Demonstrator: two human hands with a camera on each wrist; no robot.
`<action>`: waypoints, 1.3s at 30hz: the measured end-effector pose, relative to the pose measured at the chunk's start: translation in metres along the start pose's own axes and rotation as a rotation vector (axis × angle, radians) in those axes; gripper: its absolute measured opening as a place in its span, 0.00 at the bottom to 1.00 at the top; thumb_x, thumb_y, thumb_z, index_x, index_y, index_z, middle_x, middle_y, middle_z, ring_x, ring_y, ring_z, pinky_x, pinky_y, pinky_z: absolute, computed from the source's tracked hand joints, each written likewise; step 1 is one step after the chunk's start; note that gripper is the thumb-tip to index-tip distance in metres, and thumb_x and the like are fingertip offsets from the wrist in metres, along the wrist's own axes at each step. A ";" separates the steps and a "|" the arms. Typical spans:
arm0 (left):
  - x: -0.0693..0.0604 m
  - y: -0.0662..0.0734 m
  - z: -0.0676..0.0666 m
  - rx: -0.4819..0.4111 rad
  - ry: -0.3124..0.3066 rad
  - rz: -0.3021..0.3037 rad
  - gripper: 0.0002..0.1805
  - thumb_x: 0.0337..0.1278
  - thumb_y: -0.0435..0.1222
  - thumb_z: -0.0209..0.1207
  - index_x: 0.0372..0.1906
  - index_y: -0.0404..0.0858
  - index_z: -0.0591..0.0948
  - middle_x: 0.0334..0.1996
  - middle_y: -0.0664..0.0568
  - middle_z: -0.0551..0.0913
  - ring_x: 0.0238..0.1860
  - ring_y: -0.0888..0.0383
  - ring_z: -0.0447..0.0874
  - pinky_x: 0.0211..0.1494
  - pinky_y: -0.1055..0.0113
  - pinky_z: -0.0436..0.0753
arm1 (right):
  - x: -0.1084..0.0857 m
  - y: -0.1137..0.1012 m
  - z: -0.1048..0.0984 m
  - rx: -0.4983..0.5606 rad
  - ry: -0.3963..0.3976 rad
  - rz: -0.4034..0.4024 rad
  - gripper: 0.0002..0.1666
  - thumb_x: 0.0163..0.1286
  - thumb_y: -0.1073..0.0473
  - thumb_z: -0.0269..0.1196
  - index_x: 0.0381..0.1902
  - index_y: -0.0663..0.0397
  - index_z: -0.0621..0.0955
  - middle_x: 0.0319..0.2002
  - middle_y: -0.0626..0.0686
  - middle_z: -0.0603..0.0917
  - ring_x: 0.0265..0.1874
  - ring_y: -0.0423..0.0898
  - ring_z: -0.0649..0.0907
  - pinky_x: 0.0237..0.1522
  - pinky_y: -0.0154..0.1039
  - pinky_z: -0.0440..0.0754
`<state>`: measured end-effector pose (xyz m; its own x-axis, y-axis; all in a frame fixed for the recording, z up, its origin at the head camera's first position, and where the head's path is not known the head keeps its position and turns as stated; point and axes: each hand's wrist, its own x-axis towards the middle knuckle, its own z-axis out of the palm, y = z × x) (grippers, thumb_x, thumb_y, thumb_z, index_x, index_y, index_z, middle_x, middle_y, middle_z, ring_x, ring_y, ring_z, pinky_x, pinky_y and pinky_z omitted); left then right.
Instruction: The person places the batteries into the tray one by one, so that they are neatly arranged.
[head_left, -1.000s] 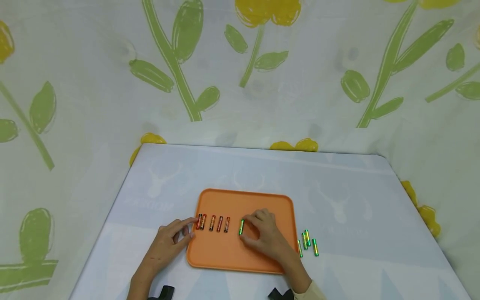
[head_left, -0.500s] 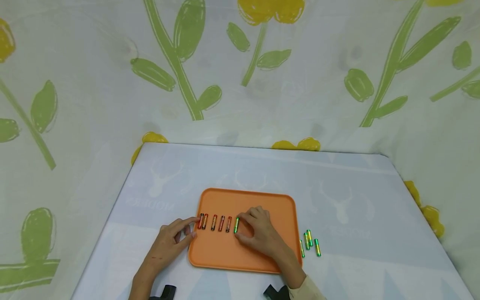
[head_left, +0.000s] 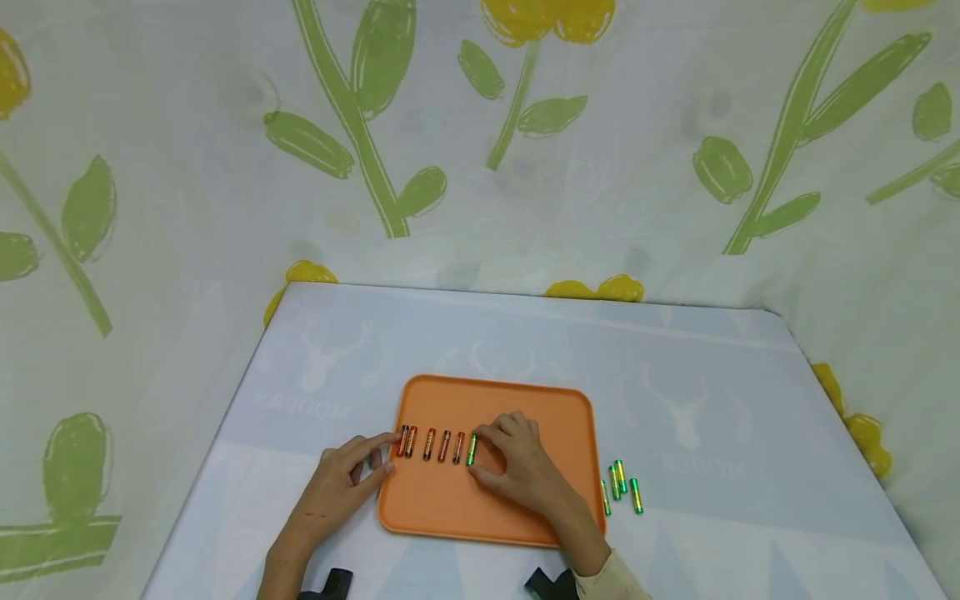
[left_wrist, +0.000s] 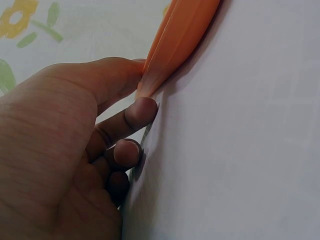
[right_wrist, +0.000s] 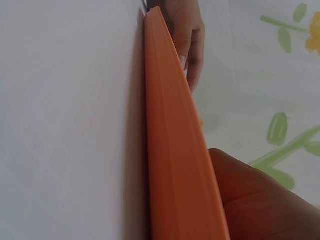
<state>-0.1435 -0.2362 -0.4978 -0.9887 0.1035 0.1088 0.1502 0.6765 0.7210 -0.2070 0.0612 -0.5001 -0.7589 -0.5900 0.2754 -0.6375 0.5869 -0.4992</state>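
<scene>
Green battery (head_left: 472, 450) shifted leftward, now set just beside five red batteries (head_left: 443, 447), lower centre; row apparently lengthened | pinched end to end by right hand (head_left: 517, 462); left hand (head_left: 341, 483) loosely parted, rested at orange tray (head_left: 450, 508) rim | four more green batteries (head_left: 636, 496) lower right; deer-print table (head_left: 712, 467) backed by floral backdrop (head_left: 225, 208)

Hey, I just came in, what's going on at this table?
A person is working with what look like small batteries on an orange tray. Their right hand pinches a green battery by its ends, next to a row of five red batteries on the tray. Their left hand has its fingertips at the tray's left edge, near the row's leftmost battery. Four more green batteries lie on the table to the right of the tray.
</scene>
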 end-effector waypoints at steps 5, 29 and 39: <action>0.000 -0.001 0.001 -0.001 -0.002 0.007 0.22 0.62 0.44 0.67 0.61 0.60 0.81 0.30 0.70 0.73 0.23 0.67 0.64 0.35 0.66 0.65 | -0.003 0.000 -0.003 0.001 0.033 -0.034 0.25 0.61 0.47 0.73 0.54 0.51 0.83 0.38 0.44 0.73 0.40 0.42 0.66 0.47 0.45 0.60; 0.002 0.000 -0.002 0.015 0.012 0.032 0.21 0.62 0.44 0.67 0.60 0.57 0.81 0.30 0.69 0.73 0.22 0.67 0.63 0.32 0.68 0.65 | -0.050 0.022 -0.031 0.020 0.205 -0.027 0.25 0.57 0.54 0.75 0.51 0.55 0.84 0.40 0.46 0.77 0.43 0.43 0.69 0.46 0.41 0.66; 0.000 0.002 -0.001 0.000 0.005 0.006 0.20 0.63 0.46 0.66 0.60 0.58 0.81 0.30 0.68 0.73 0.22 0.66 0.63 0.36 0.65 0.62 | -0.069 0.032 -0.043 0.021 0.247 -0.016 0.24 0.56 0.56 0.76 0.50 0.54 0.84 0.38 0.46 0.77 0.42 0.43 0.70 0.47 0.46 0.63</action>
<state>-0.1435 -0.2355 -0.4963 -0.9878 0.1034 0.1165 0.1557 0.6759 0.7203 -0.1803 0.1442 -0.5001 -0.7601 -0.4440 0.4744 -0.6484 0.5657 -0.5094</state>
